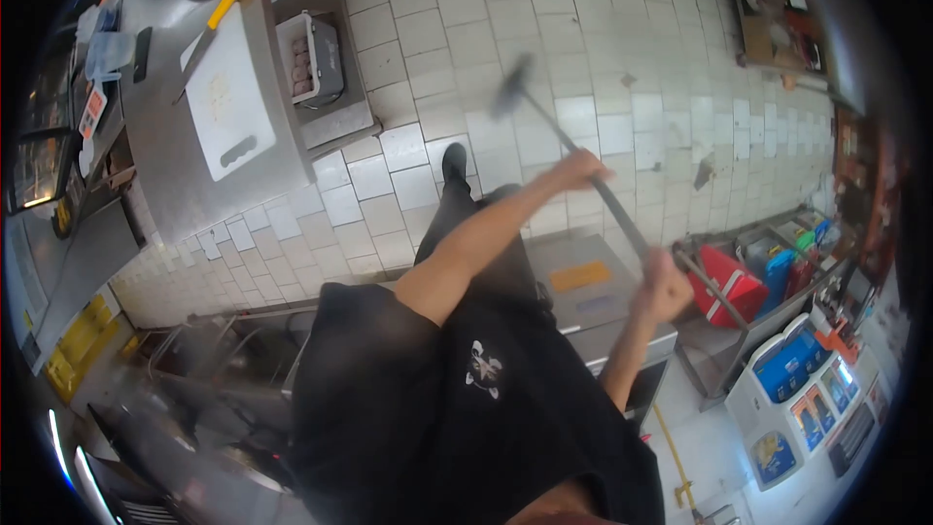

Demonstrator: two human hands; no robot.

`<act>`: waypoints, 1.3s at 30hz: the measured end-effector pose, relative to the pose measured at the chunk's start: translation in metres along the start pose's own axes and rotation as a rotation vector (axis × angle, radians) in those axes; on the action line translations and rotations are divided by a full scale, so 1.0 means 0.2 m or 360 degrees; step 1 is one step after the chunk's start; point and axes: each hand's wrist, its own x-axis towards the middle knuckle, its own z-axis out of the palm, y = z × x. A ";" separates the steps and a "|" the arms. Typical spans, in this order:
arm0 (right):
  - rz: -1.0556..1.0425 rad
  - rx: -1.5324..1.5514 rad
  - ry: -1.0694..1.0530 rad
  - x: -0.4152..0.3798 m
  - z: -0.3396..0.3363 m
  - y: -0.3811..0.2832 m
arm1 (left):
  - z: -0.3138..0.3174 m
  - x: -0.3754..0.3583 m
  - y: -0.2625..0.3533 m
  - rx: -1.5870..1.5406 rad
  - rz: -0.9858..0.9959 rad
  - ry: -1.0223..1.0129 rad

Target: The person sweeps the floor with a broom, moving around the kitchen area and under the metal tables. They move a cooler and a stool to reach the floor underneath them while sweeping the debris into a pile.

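We see both hands closed around a dark, long-handled floor tool with a blurry dark head (561, 132). Left hand (583, 170) grips partway along the shaft; right hand (666, 289) grips nearer the upper end. The tool slants across our view, its head over the pale rectangular floor tiles (622, 126), ahead of the black shoe (454, 163). We can't tell if the head touches the floor; it's motion-blurred.

On our left, a stainless steel table (175, 170) carries a white plastic cutting board (230, 107) and a yellow-handled knife (225, 5) lying partly across it. Grey plastic tub (330, 58) with roundish brown items (301, 66) sits just beside the table.
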 end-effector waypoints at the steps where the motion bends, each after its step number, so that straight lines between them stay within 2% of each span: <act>1: -0.0042 0.0135 0.0108 0.01 -0.03 -0.08 | 0.01 0.04 0.08 0.0069 0.0109 -0.0001; 3: -0.0001 0.0240 0.0566 0.05 -0.06 -0.34 | 0.01 0.07 0.31 0.0002 0.0053 -0.0055; 5: 0.0049 0.0341 0.0742 0.07 -0.13 -0.57 | -0.10 0.00 0.58 -0.0072 -0.0018 -0.0215; 6: 0.0032 0.0467 0.0552 0.08 -0.20 -0.64 | -0.13 -0.06 0.66 -0.0072 -0.0018 -0.0199; 8: 0.0078 0.0545 0.0514 0.10 -0.22 -0.73 | -0.20 -0.20 0.77 -0.0034 0.0094 0.0161; 11: 0.0130 0.0760 0.0343 0.12 -0.23 -0.74 | -0.26 -0.32 0.79 0.0115 0.0070 0.0258; 12: 0.0140 0.0874 0.0230 0.13 -0.23 -0.74 | -0.29 -0.32 0.78 0.0133 0.0054 0.0280; 14: 0.0148 0.0843 0.0271 0.15 -0.11 -0.72 | -0.37 -0.30 0.70 0.0278 0.0047 0.0308; 16: 0.0046 0.0913 0.0019 0.18 -0.03 -0.66 | -0.52 -0.25 0.63 0.0254 -0.0021 0.0276; 19: 0.0084 0.0815 -0.0015 0.26 0.09 -0.59 | -0.75 -0.20 0.51 0.0508 0.0013 0.0185; 21: 0.0247 0.1249 -0.0790 0.36 0.08 -0.54 | -0.87 -0.16 0.51 0.0679 -0.0172 -0.0095; 22: 0.0210 0.1280 -0.0790 0.41 0.06 -0.53 | -0.90 -0.13 0.51 0.0722 -0.0154 -0.0091; 23: 0.0512 0.0968 -0.1033 0.46 0.01 -0.53 | -0.88 -0.12 0.53 0.0699 -0.0100 -0.0217; 25: 0.0968 0.0502 -0.1777 0.61 -0.15 -0.26 | -0.82 -0.13 0.59 0.0655 -0.0065 -0.0434; 26: 0.1126 0.0212 -0.1847 0.59 -0.12 -0.16 | -0.78 -0.13 0.62 0.0634 -0.0084 -0.0503; 27: 0.1294 -0.0096 -0.1912 0.56 -0.08 -0.08 | -0.70 -0.15 0.57 0.0602 -0.0068 -0.0572; 29: 0.2072 0.0029 -0.1528 0.44 0.14 0.10 | -0.54 -0.20 0.46 0.0626 0.0000 -0.0634; 30: 0.2054 0.0032 -0.1662 0.36 0.20 0.27 | -0.50 -0.22 0.41 0.0673 0.0077 -0.0674; 32: 0.2404 0.0025 -0.1285 0.21 0.42 0.38 | -0.53 -0.29 0.27 0.0587 0.0092 -0.0602; 33: 0.2318 -0.0100 -0.1201 0.15 0.54 0.37 | -0.61 -0.31 0.22 0.0536 -0.0129 -0.0893; 34: 0.2243 -0.0239 -0.1125 0.12 0.63 0.38 | -0.73 -0.30 0.18 0.0526 -0.0147 -0.0910; 35: 0.2289 -0.0236 -0.1134 0.12 0.69 0.42 | -0.85 -0.30 0.17 0.0424 -0.0071 -0.0644; 36: 0.2170 -0.0178 -0.1285 0.11 0.74 0.47 | -0.94 -0.34 0.11 0.0321 -0.0002 -0.0378; 37: 0.2034 -0.0116 -0.1434 0.11 0.80 0.56 | -1.01 -0.39 -0.05 0.0345 -0.0045 -0.0386; 38: 0.2071 -0.0114 -0.1450 0.10 0.85 0.65 | -1.06 -0.46 -0.24 0.0250 -0.0274 -0.0361; 39: 0.1944 -0.0087 -0.1573 0.05 0.86 0.70 | -1.10 -0.56 -0.40 0.0103 -0.0551 -0.0255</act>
